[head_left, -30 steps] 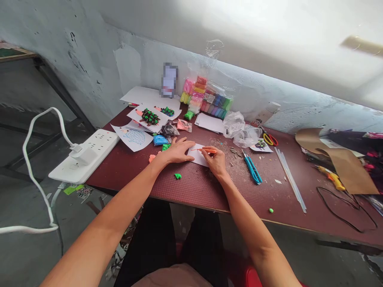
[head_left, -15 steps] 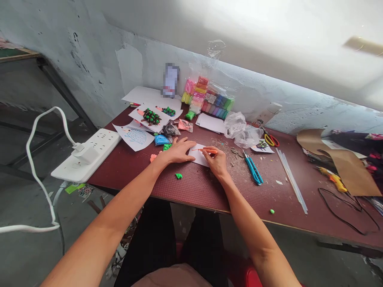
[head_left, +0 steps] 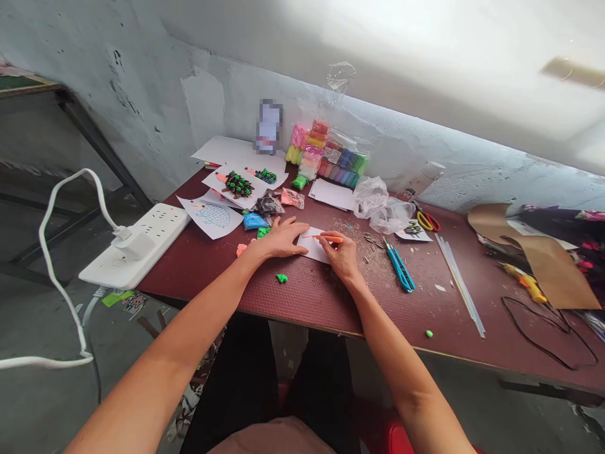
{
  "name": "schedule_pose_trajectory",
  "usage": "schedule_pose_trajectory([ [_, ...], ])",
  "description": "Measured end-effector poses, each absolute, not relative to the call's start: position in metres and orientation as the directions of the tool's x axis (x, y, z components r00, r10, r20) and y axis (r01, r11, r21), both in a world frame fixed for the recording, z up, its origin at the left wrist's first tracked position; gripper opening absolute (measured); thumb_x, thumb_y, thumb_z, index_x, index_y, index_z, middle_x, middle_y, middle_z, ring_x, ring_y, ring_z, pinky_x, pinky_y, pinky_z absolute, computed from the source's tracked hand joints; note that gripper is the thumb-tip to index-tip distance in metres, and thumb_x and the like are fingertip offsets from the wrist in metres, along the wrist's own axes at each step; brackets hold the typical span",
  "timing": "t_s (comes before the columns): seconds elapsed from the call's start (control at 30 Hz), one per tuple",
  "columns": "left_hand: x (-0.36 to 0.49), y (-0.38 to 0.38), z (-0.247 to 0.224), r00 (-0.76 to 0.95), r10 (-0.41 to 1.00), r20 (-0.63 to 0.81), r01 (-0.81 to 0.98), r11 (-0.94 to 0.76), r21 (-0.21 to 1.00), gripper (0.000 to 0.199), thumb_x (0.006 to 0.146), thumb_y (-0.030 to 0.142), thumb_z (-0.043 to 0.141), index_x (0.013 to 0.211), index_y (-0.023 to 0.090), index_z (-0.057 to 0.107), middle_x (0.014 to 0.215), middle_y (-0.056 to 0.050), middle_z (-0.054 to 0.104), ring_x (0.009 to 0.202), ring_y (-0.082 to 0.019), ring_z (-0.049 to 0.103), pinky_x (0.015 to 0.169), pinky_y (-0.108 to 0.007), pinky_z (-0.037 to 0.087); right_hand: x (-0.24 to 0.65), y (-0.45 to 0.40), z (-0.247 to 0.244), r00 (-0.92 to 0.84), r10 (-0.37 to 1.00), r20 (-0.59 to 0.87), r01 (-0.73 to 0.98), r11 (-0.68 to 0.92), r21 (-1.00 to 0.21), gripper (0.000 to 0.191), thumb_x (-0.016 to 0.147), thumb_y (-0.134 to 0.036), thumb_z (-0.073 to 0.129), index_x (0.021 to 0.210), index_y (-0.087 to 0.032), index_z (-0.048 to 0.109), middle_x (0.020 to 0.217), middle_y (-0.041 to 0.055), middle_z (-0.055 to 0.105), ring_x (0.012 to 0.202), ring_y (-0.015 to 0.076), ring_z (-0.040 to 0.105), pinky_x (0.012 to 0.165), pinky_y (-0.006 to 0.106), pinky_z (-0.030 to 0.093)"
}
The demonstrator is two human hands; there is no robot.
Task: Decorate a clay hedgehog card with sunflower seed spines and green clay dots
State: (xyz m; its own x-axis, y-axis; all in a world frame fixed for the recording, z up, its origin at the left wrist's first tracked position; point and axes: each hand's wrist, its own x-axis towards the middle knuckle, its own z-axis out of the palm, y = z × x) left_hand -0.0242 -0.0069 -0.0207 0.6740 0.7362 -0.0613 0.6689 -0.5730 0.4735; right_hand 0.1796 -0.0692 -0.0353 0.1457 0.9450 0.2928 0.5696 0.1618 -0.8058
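My left hand [head_left: 283, 239] lies flat with its fingertips on the edge of a small white paper card [head_left: 312, 247], pinning it to the table. My right hand [head_left: 339, 253] pinches a thin strip of orange modelling clay [head_left: 322, 238], whose tip stretches left over the card. A bit of green clay [head_left: 282, 278] lies on the table below my left hand, and a pinkish-orange clay lump [head_left: 242, 250] sits near my left wrist.
The dark red table [head_left: 302, 302] holds clay packets, a hedgehog picture on paper, a blue craft knife, scissors, glue sticks, a glue gun and brown card. A white power strip [head_left: 135, 247] with a cable stands at its left end.
Nothing has clearly moved on the table. The view has shifted slightly, and my right hand stays on the orange strip, with the strip a little thinner and longer across the card.
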Motion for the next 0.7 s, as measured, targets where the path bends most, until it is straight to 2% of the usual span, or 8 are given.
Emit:
schedule_pose_trajectory([
  [0.27,-0.0242,-0.0051,-0.0245,0.676,0.735,-0.052,0.664,-0.577,0.477,0.067,0.090,0.048,0.065,0.153,0.029,0.054,0.166,-0.009,0.051,0.161,-0.040,0.028,0.130,-0.065,0.017,0.1801,-0.0692,-0.0350,0.137,0.948,0.288,0.571,0.163,-0.805,0.034,0.086,-0.052,0.070,0.088,-0.021,0.082,0.082,0.0074,0.081,0.062,0.0174,0.060,0.061,0.030,0.046],
  [0.7,-0.0242,-0.0049,-0.0235,0.686,0.726,-0.049,0.655,-0.587,0.476,0.066,0.090,0.048,0.064,0.153,0.029,0.054,0.166,-0.010,0.052,0.161,-0.040,0.028,0.129,-0.066,0.017,0.1786,-0.0698,-0.0321,0.129,0.949,0.288,0.562,0.170,-0.810,0.030,0.086,-0.047,0.070,0.086,-0.020,0.083,0.087,0.0083,0.082,0.065,0.0177,0.062,0.063,0.030,0.049],
])
